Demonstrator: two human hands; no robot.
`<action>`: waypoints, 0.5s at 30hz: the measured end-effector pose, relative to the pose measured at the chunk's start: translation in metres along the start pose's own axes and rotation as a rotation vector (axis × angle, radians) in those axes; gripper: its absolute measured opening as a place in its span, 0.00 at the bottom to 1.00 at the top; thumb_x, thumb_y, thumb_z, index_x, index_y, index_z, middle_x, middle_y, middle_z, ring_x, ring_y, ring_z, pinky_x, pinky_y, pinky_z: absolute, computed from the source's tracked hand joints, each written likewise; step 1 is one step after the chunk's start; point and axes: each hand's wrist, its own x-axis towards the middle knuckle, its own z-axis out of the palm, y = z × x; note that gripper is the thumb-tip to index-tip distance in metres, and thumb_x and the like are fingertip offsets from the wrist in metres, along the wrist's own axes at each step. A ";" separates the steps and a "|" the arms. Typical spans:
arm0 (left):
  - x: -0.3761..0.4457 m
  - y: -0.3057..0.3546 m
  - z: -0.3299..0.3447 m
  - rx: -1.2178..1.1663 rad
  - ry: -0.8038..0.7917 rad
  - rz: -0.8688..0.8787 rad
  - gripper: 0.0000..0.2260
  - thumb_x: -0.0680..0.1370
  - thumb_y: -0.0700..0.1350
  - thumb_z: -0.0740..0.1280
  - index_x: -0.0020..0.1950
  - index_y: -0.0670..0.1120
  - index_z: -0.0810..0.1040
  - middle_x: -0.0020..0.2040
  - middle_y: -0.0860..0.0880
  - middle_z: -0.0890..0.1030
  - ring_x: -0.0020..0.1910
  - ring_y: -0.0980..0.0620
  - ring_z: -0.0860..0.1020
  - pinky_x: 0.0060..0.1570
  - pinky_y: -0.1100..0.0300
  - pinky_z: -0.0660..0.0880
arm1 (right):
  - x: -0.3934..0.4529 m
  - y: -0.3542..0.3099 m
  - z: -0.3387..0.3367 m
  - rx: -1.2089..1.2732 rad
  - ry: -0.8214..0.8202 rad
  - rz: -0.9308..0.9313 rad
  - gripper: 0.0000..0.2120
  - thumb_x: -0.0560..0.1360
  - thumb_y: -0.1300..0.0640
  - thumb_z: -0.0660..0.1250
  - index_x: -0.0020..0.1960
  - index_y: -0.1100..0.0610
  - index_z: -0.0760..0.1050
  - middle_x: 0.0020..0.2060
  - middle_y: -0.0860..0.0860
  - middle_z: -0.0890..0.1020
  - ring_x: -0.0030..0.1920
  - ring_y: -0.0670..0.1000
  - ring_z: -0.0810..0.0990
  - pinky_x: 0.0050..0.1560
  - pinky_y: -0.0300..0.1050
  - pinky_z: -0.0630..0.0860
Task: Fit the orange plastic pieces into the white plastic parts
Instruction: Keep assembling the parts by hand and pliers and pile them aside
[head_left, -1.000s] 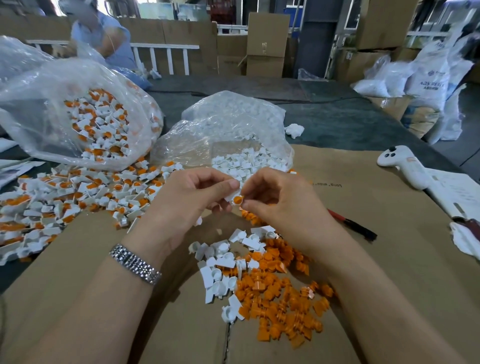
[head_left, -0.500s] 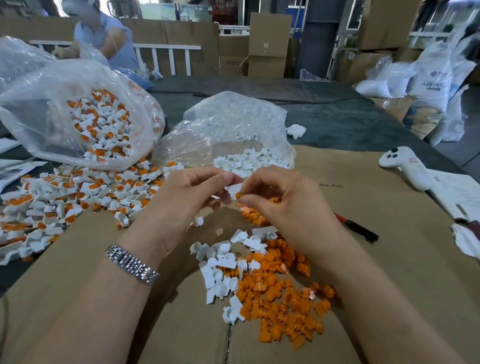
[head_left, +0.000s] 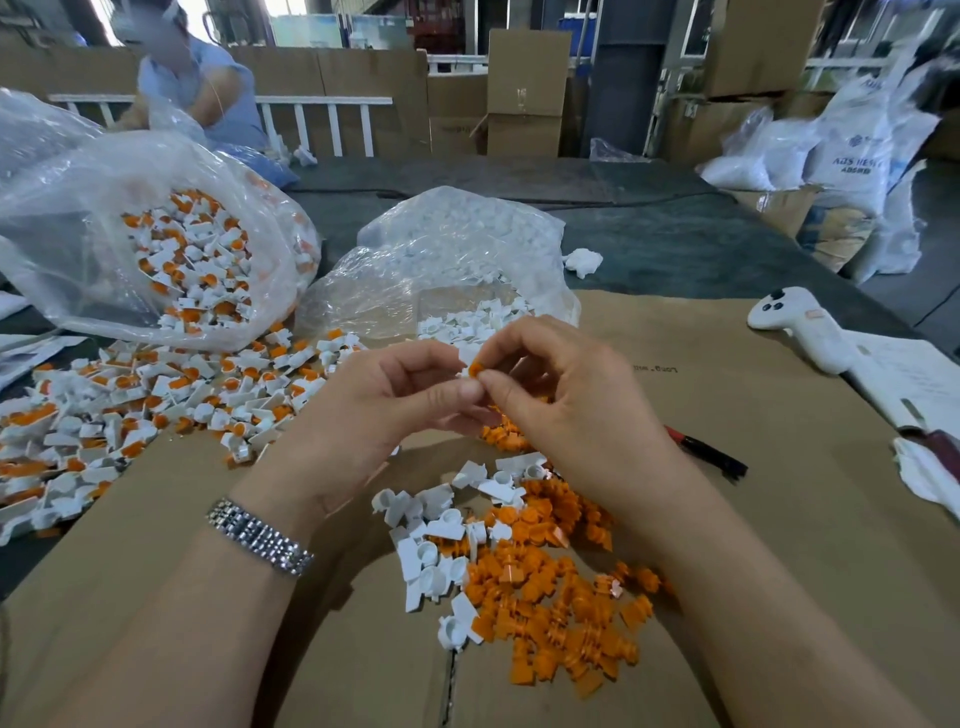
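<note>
My left hand (head_left: 384, 410) and my right hand (head_left: 566, 410) meet above the cardboard, fingertips touching. Between them sits a white plastic part (head_left: 469, 356) with an orange piece (head_left: 475, 369) at its lower end. The left thumb and forefinger pinch the white part; the right fingertips pinch the orange piece against it. Below the hands lie a loose heap of orange pieces (head_left: 550, 597) and several empty white parts (head_left: 431, 545). A spread of fitted white-and-orange parts (head_left: 156, 395) covers the left of the table.
A clear bag of fitted parts (head_left: 171, 260) lies at the left, a clear bag of white parts (head_left: 457, 280) behind the hands. A black-and-red marker (head_left: 711, 454), a white controller (head_left: 800, 327) and papers (head_left: 914, 384) lie right. A person (head_left: 192, 88) sits across.
Both hands have stayed together at the same spot, working the same white part and orange piece; the fingers have shifted slightly and the orange piece sits closer against the white part.
</note>
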 end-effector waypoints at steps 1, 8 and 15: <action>0.000 0.000 0.001 0.084 0.008 0.009 0.11 0.75 0.45 0.73 0.54 0.40 0.83 0.45 0.42 0.88 0.47 0.45 0.87 0.49 0.61 0.82 | 0.000 0.001 0.001 0.005 -0.008 0.022 0.02 0.78 0.58 0.71 0.49 0.51 0.80 0.43 0.44 0.80 0.42 0.44 0.80 0.43 0.36 0.77; -0.004 -0.004 0.015 0.637 0.056 0.161 0.10 0.78 0.52 0.66 0.47 0.47 0.82 0.37 0.54 0.86 0.38 0.60 0.84 0.41 0.72 0.76 | 0.002 0.006 -0.007 -0.070 -0.149 0.067 0.01 0.80 0.58 0.69 0.49 0.52 0.79 0.40 0.46 0.81 0.42 0.47 0.81 0.48 0.50 0.81; -0.008 -0.003 0.014 0.561 0.047 0.165 0.13 0.76 0.54 0.69 0.44 0.44 0.83 0.37 0.54 0.86 0.36 0.58 0.85 0.39 0.71 0.77 | 0.003 0.003 -0.017 -0.138 -0.206 -0.082 0.03 0.79 0.61 0.69 0.49 0.54 0.79 0.44 0.44 0.79 0.46 0.46 0.79 0.48 0.43 0.77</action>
